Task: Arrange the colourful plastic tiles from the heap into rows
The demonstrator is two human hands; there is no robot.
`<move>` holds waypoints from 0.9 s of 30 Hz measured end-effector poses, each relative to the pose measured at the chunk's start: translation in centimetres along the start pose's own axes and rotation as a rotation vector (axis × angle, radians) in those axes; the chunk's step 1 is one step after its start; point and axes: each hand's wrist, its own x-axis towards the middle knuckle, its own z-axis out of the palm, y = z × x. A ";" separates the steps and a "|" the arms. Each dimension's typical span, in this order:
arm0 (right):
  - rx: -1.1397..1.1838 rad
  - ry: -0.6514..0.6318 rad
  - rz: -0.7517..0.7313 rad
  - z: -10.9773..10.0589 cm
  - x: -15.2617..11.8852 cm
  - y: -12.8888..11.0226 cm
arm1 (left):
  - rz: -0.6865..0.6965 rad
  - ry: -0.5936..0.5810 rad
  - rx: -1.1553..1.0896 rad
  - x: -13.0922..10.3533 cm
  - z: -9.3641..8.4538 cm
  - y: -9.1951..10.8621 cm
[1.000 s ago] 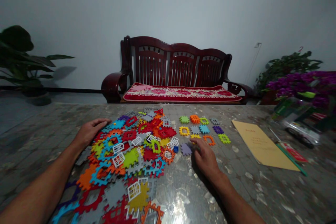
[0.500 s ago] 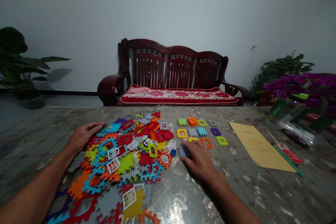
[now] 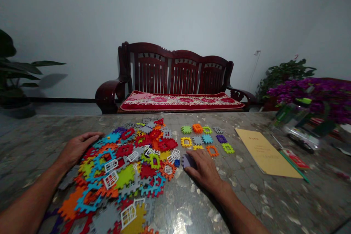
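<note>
A heap of interlocking plastic tiles point(image 3: 128, 177) in many colours, some with white window inserts, spreads over the left half of the table. My left hand point(image 3: 76, 149) rests at the heap's far left edge, fingers extended and nothing visible in them. My right hand point(image 3: 204, 168) lies low on the table to the right of the heap. Its thumb and fingers are around a greyish-purple tile point(image 3: 187, 161), partly covered by the hand. Just beyond it are small rows of separate tiles, among them a yellow frame tile point(image 3: 186, 142), a blue tile point(image 3: 207, 139) and an orange frame tile point(image 3: 212, 150).
To the right lie a tan booklet point(image 3: 267, 153), a green pencil point(image 3: 294, 166) and a red packet point(image 3: 296, 159). A clear bottle point(image 3: 296, 115) stands near purple flowers point(image 3: 315, 93). Behind the stone-patterned table point(image 3: 192, 208) is a dark wooden bench point(image 3: 175, 69).
The camera has turned slightly right, so everything appears shifted a little left. Both hands keep nearly the same places on the table, the right one still on the greyish-purple tile.
</note>
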 end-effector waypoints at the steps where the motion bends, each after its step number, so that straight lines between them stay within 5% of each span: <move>1: 0.016 0.017 -0.006 0.1 0.0 0.1 | -0.003 -0.002 0.006 0.1 0.0 -0.2; 10: 0.122 0.224 0.138 -2.0 0.5 2.8 | -0.047 -0.006 0.022 -0.2 -0.1 0.9; 21: -0.078 0.314 0.573 -8.4 2.7 19.9 | -0.044 0.012 0.070 0.0 -0.3 0.9; 27: -0.295 0.158 0.638 -8.7 2.6 24.0 | -0.024 0.012 0.105 0.7 -0.6 0.1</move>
